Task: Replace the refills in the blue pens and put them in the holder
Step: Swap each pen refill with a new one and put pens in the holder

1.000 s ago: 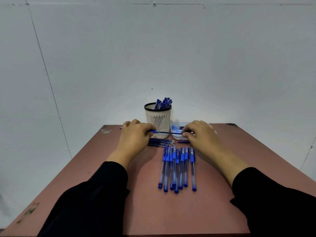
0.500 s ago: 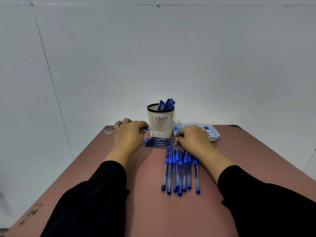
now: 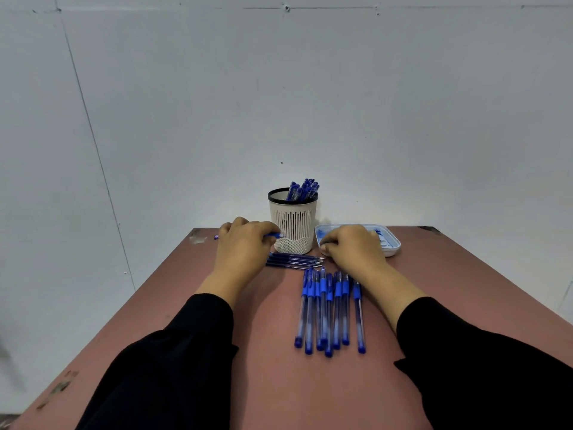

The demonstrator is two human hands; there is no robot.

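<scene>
Left hand (image 3: 242, 252) grips pen (image 3: 273, 235), centre frame; right hand (image 3: 353, 248) curled, contents hidden. I'd keep barrel level for refill (image 3: 294, 261).

Matt table (image 3: 434, 290), slotted plastic holder (image 3: 293, 226)

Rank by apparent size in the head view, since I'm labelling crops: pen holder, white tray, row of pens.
1. row of pens, though nearest the camera
2. pen holder
3. white tray, partly hidden by the right hand
</scene>
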